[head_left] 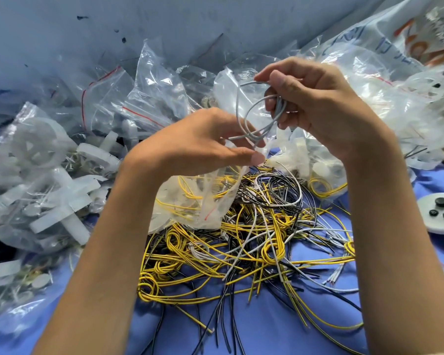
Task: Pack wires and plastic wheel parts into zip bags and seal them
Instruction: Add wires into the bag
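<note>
My right hand (pixel 315 103) holds a coiled grey wire (pixel 254 116) with its fingers curled round the loops, above the middle of the table. My left hand (pixel 203 142) pinches the top edge of a clear zip bag (pixel 190 201) that hangs below it with yellow wire inside. The grey coil's lower end reaches down to the bag's mouth between the two hands. Beneath both hands lies a tangled heap of yellow, black and grey wires (pixel 262 247) on the blue cloth (pixel 241 334). Packed bags of white plastic wheel parts (pixel 41 175) lie at the left.
A heap of clear zip bags (pixel 149 98) fills the back, up against a grey wall. A large printed plastic sack (pixel 395 42) stands at the back right. A white disc with small black pieces (pixel 438 213) sits at the right edge.
</note>
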Demonstrator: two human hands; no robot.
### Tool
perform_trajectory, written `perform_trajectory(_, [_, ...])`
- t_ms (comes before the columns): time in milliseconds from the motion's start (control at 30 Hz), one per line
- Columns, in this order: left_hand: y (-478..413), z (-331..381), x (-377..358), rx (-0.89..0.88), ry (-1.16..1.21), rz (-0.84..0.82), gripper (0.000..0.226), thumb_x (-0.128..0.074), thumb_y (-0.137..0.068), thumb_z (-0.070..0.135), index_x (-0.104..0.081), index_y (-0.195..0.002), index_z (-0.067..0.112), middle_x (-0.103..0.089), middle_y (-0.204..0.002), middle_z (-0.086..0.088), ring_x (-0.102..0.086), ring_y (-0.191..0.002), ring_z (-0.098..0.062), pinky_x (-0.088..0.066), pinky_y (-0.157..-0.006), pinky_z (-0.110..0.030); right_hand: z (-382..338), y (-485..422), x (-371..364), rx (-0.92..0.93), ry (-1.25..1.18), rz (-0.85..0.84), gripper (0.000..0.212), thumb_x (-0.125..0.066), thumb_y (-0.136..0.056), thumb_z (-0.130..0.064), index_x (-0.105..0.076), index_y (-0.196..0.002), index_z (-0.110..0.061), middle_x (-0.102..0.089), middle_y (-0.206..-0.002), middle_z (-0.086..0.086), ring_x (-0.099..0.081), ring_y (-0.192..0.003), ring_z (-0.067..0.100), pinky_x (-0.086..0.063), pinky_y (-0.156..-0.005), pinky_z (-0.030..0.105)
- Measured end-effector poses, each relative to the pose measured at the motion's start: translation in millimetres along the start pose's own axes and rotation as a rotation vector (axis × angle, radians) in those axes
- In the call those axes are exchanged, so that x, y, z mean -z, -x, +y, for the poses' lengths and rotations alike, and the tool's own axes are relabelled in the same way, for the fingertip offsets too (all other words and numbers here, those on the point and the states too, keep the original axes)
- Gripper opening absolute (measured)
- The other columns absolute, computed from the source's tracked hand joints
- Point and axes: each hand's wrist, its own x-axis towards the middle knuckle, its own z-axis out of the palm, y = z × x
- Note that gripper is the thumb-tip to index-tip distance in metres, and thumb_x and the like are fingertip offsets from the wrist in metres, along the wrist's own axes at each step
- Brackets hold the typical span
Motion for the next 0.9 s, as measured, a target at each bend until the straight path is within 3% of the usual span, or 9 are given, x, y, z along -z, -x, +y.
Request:
perform_trajectory(67, [0.8, 0.2, 1.0, 0.018, -0.016, -0.02, 0.025, -0.07, -0.077, 0.036, -0.07, -0.097, 0.02, -0.072, -0.082, 0.015, -0.065, -0.075, 0.006, -0.047, -0.072, -0.015, -0.3, 1.2, 0.7, -0.016, 0.004, -0.012, 0.015, -0.05, -0.097, -0.019, -0.065, -0.099, -0.018, -0.064, -0.069, -0.007, -0.056, -0.059, 0.005, -0.046, -0.054, 0.015])
perform_trajectory(133, [0.8, 1.0, 0.0, 0.01, -0.031, -0.019, 0.011, -0.067, -0.085, 0.026, -0.07, -0.091, 0.018, -0.069, -0.071, 0.015, -0.058, -0.06, 0.009, -0.039, -0.057, -0.006, 0.4, 1.2, 0.9, -0.039, -0.011, -0.025, 0.018, -0.047, -0.098, -0.019, -0.064, -0.102, -0.017, -0.065, -0.072, -0.007, -0.057, -0.061, 0.005, -0.047, -0.056, 0.016])
perform_trajectory(200, [-0.2, 2.0, -1.2, 0.012, -0.048, 0.018, 0.011, -0.062, -0.09, 0.022, -0.07, -0.088, 0.015, -0.068, -0.066, 0.013, -0.051, -0.053, 0.007, -0.033, -0.047, -0.004, 0.6, 0.9, 1.3, -0.06, -0.05, -0.042, 0.019, -0.047, -0.098, -0.021, -0.064, -0.105, -0.017, -0.066, -0.075, -0.005, -0.058, -0.063, 0.006, -0.049, -0.058, 0.016])
perform_trajectory(267, [-1.1, 1.6, -0.9, 0.026, -0.076, 0.055, 0.014, -0.059, -0.091, 0.025, -0.07, -0.087, 0.016, -0.069, -0.069, 0.009, -0.049, -0.055, 0.002, -0.035, -0.048, -0.009, 0.2, 1.7, 2.3, -0.06, -0.088, -0.061, 0.019, -0.054, -0.092, -0.023, -0.063, -0.108, -0.017, -0.066, -0.077, -0.004, -0.059, -0.065, 0.006, -0.05, -0.061, 0.017])
perform_trajectory(367, [-2.9, -0.7, 0.4, 0.049, -0.11, 0.076, 0.016, -0.058, -0.091, 0.029, -0.069, -0.086, 0.018, -0.07, -0.072, 0.007, -0.051, -0.057, -0.003, -0.041, -0.052, -0.016, 1.4, 3.4, 3.2, -0.03, -0.105, -0.079, 0.035, -0.068, -0.077, -0.023, -0.062, -0.111, -0.017, -0.066, -0.078, -0.005, -0.059, -0.068, 0.006, -0.051, -0.065, 0.017])
perform_trajectory(667, [-2.7, -4.5, 2.7, 0.03, -0.064, 0.144, 0.006, -0.065, -0.087, 0.024, -0.066, -0.091, 0.02, -0.073, -0.076, 0.007, -0.052, -0.051, 0.0, -0.042, -0.05, -0.012, 3.1, 2.7, 3.1, -0.029, -0.018, 0.068, 0.036, -0.074, -0.069, -0.023, -0.066, -0.104, -0.021, -0.068, -0.075, -0.005, -0.064, -0.067, 0.006, -0.05, -0.065, 0.015])
perform_trajectory(833, [-0.4, -14.2, 9.8, 0.114, -0.27, 0.192, 0.045, -0.078, -0.072, 0.031, -0.055, -0.11, 0.028, -0.069, -0.094, 0.016, -0.049, -0.055, 0.013, -0.034, -0.05, -0.004, 9.7, -1.2, 12.2, -0.15, 0.171, 0.275, 0.023, -0.072, -0.079, -0.005, -0.068, -0.101, -0.013, -0.067, -0.072, 0.002, -0.063, -0.06, 0.008, -0.053, -0.063, 0.017])
perform_trajectory(900, [1.1, -16.8, 11.6, 0.157, -0.329, 0.187, 0.049, -0.079, -0.072, 0.022, -0.055, -0.115, 0.027, -0.062, -0.088, 0.019, -0.047, -0.056, 0.019, -0.034, -0.05, -0.002, 15.9, -2.9, 16.7, -0.222, 0.317, 0.385, 0.028, -0.074, -0.077, -0.003, -0.068, -0.104, -0.006, -0.068, -0.078, 0.01, -0.066, -0.062, 0.012, -0.055, -0.065, 0.019])
